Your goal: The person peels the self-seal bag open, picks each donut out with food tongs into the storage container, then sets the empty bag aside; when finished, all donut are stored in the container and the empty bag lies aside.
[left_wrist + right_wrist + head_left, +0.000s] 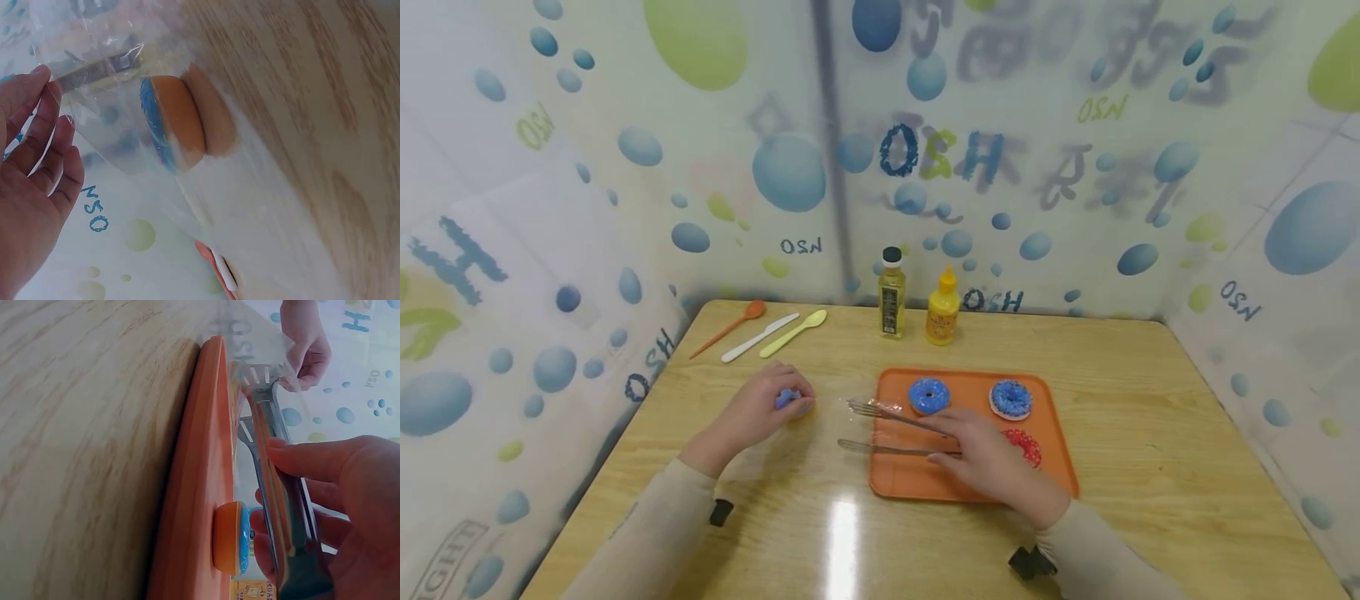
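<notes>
My left hand [767, 404] pinches the edge of a clear plastic bag [100, 137] between thumb and fingers. A donut with blue icing [178, 122] shows through the film, low at the table; whether it lies inside or behind the bag I cannot tell. My right hand [985, 450] grips metal tongs [281, 469], thumb on one arm and fingers on the other. The tongs' slotted ends are spread apart and point left toward the bag, with nothing seen between them. Below them is an orange tray [895, 483] with a blue donut [919, 400], a blue sprinkled donut [998, 402] and a partly hidden red donut [1028, 448].
Behind the tray stand an oil bottle [891, 304] and a yellow squeeze bottle [942, 317]. An orange spoon [752, 310], a white knife [760, 337] and a yellow spoon [793, 333] lie at the back left. Patterned curtains [1037, 167] enclose the wooden table [1150, 417].
</notes>
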{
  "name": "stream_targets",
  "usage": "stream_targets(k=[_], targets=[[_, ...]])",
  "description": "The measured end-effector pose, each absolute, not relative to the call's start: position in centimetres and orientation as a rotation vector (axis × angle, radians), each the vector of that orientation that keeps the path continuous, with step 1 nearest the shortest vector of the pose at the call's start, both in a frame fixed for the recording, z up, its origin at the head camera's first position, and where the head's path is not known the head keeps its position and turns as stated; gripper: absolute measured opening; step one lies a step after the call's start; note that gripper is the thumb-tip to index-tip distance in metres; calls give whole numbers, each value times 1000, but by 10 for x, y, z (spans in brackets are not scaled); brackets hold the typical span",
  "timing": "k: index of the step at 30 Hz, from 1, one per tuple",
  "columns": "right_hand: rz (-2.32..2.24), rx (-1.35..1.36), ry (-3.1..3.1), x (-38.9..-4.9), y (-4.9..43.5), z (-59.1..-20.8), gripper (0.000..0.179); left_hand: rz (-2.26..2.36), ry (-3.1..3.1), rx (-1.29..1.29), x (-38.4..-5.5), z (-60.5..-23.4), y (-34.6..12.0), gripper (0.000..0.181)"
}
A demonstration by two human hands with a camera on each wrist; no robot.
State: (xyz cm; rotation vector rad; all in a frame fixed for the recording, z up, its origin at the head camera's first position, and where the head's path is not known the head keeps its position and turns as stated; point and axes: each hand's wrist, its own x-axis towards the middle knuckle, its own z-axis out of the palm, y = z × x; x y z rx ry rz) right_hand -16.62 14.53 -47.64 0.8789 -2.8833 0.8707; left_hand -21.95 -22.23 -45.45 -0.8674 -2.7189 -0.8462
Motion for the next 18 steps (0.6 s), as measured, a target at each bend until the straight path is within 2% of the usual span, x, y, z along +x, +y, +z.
stream_targets(k=[18], targets=[[967, 907, -2924, -179, 129, -488, 50, -898, -2692, -889, -220, -461, -220, 6]])
